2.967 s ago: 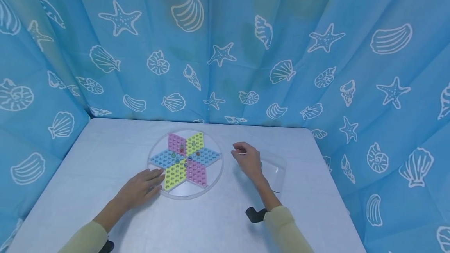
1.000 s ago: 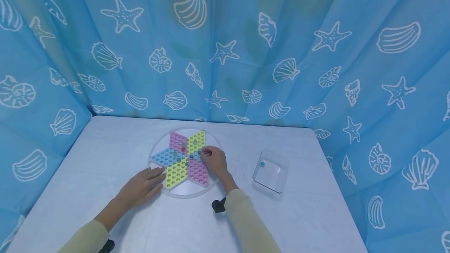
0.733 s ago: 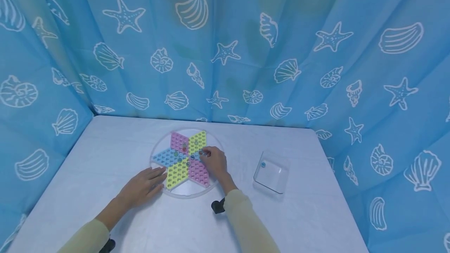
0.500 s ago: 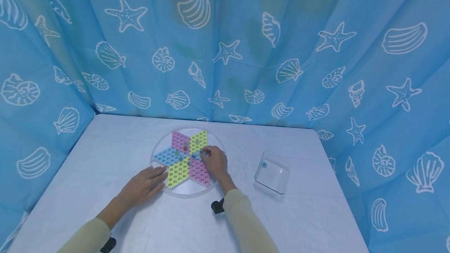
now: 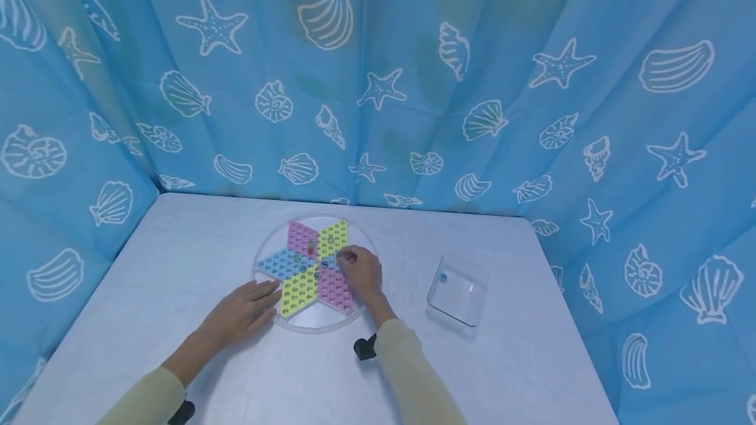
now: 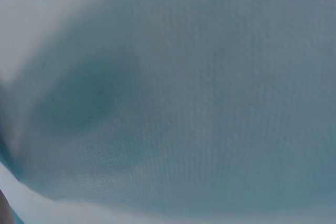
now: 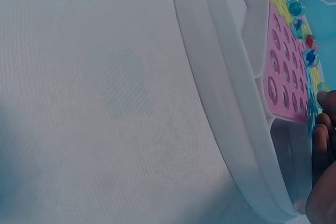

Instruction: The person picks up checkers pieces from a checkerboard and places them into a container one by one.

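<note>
Firstly, at left on the counter (image 5: 520,359), covered in white cloth, lies the left hand (image 5: 239,317); its fingers are extended, slightly apart, with the tips at the near-left rim of the board (image 5: 321,317). No object is seen in its grasp.

The board stands flat at left of the counter's middle. It is round and white, with a raised rim, and carries a six-pointed star (image 5: 298,290) of perforated pink, yellow and blue points, matching colours opposite. Being circular, it has no long axis; the blue points face left and right, pink far left and near right, yellow near left and far right. Several glass marbles sit around its centre, one of them a red marble (image 5: 311,250).

Next, the right hand (image 5: 363,274) is over the right-hand blue point, fingers bent and tips drawn together. Whether they grip a marble cannot be told.

Further right, well apart from the board, stands a clear, four-sided container (image 5: 463,310) with a blue marble (image 5: 443,277) inside, towards its far-left corner.

Compared with three seconds ago, the left hand remains at the rim. The right hand, then beside the container and partly covering it, is now over the board; a reddish-brown marble then visible on the right-hand blue point is covered. The container is now in full view.
</note>
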{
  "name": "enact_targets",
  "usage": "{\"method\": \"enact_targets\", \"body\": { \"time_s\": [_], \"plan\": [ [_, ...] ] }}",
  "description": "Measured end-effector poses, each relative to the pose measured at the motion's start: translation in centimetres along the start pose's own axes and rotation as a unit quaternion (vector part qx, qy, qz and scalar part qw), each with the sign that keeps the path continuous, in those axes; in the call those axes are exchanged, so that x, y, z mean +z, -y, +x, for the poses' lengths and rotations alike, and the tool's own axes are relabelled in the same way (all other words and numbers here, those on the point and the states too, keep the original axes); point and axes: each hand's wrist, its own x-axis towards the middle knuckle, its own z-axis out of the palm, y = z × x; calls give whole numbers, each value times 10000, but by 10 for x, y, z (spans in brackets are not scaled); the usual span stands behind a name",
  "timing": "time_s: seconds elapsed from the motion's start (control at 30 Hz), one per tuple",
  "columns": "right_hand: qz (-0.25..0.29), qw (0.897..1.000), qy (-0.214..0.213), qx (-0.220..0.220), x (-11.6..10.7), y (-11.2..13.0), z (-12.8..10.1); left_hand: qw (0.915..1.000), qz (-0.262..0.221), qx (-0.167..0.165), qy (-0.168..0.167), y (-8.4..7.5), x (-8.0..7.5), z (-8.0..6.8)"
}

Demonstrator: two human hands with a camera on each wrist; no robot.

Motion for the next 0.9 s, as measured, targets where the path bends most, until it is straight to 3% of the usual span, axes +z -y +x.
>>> {"method": "enact_targets", "body": {
  "time_s": [0.17,0.47,0.9],
  "plan": [
    [221,9997,59,-8,-2,0,-1,9999,4,104,-127,0,-2,0],
    [466,9981,400,63,-8,-2,-1,10000,45,-17,-11,-1,-3,0],
    [489,9972,509,-239,-37,7,-4,10000,12,-64,35,-5,-6,1]
  ]
}}
